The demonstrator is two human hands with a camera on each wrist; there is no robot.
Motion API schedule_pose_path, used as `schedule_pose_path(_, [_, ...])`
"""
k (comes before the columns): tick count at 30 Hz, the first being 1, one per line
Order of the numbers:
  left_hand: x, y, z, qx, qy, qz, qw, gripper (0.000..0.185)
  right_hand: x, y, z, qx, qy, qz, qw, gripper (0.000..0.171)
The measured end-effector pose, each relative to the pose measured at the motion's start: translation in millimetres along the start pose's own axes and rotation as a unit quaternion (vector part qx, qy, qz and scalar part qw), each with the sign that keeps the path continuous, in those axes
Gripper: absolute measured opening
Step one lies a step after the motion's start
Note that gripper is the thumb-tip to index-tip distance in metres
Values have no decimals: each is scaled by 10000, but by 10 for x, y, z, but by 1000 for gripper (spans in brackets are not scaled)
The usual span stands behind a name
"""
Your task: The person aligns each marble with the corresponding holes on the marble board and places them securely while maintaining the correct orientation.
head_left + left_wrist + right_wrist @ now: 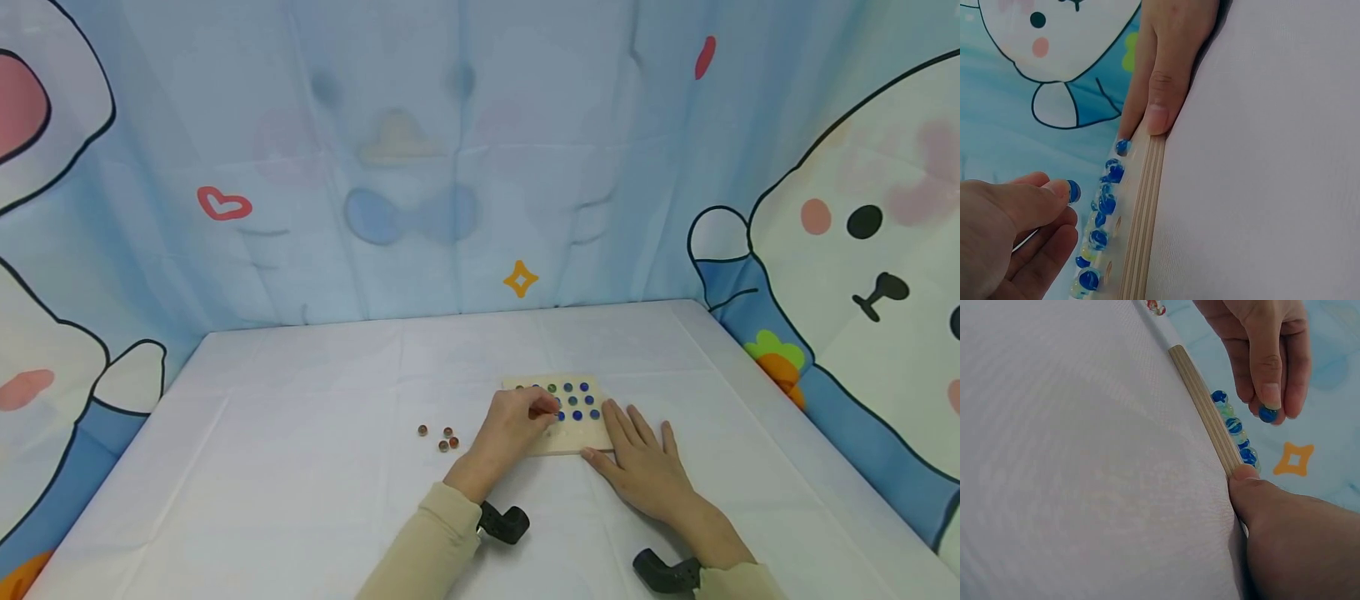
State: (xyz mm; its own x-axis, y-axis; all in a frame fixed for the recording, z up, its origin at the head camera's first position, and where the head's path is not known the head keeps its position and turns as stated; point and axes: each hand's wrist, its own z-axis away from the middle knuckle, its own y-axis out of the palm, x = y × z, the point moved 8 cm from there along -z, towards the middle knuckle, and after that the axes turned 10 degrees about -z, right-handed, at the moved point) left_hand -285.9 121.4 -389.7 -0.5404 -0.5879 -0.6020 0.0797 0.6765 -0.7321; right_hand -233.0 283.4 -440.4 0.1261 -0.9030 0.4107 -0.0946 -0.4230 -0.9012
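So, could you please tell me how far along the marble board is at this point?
Several blue marbles already sit in holes on the wooden board. The left hand pinches one more blue marble above the board, while the right hand steadies the board's edge. Some holes on the board look unfilled, and four reddish marbles lie loose on the tablecloth.

The left hand (510, 429) hides part of the wooden board (570, 442).

Blue marble (1267, 414) pinched in left hand (512, 426) fingers (1267, 375), just above wooden board (573, 439). Board flat near bench's (300, 467) middle, blue marbles (577, 402) seated in its holes, right hand (643, 463) touching its right edge.
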Motion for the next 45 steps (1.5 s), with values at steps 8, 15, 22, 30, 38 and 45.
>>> schedule_pose_path(8, [-127,130,-39,57,96,-257,9996,11,-8,3,-6,40,16,-23,10000,90])
schedule_pose_path(15, [-225,243,-94,105,148,-360,9992,11,-8,3,-15,31,-6,-23,10000,89])
schedule_pose_path(22, [-315,378,-151,299,24,-291,9991,10,-15,-6,-14,-22,-37,-46,10000,88])
schedule_pose_path(30, [-381,447,-175,160,123,-670,9975,11,1,-18,-6,-25,-10,-48,10000,88])
schedule_pose_path(38, [-419,515,-162,77,193,-800,9966,11,12,-33,20,-58,-34,-2,10000,81])
schedule_pose_path(45, [-435,539,-171,-1,226,-1040,9943,11,7,-35,19,-75,-33,-45,10000,80])
